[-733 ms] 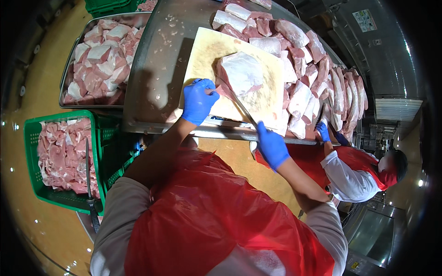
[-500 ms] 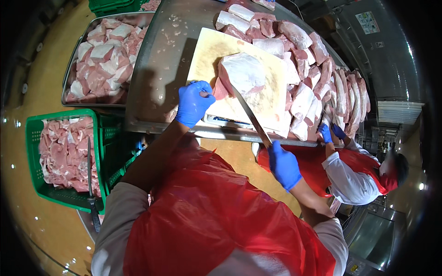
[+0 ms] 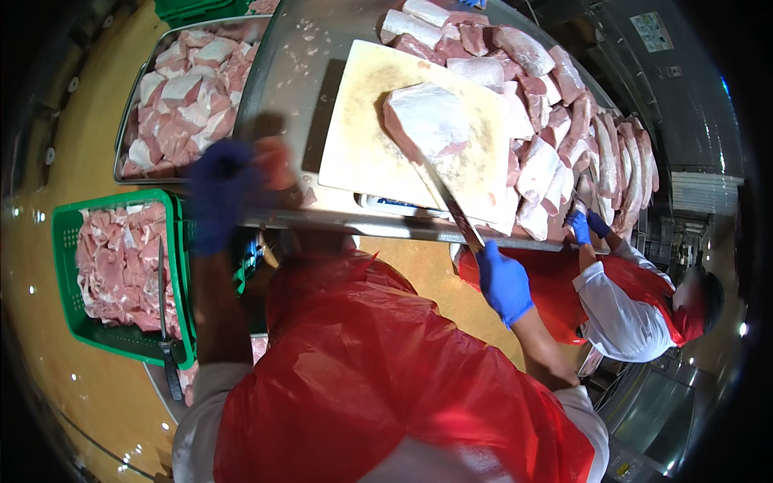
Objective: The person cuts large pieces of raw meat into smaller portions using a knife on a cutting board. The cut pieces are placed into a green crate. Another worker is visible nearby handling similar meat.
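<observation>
A pale, fat-covered slab of meat rests on the cream cutting board. My right hand in a blue glove is closed round a long knife, whose blade runs up to the slab's lower left edge. My left hand, gloved and smeared by motion, is left of the board, near the steel tray of meat chunks, with a blurred pink piece of meat at its fingers.
Meat pieces are heaped along the steel table. A green crate of meat stands at lower left, a second knife across it. A co-worker in red apron handles meat at right. Another green crate is upper left.
My left hand has swung left, away from the board, carrying a pink piece. My right hand and knife have shifted right and down from their earlier position.
</observation>
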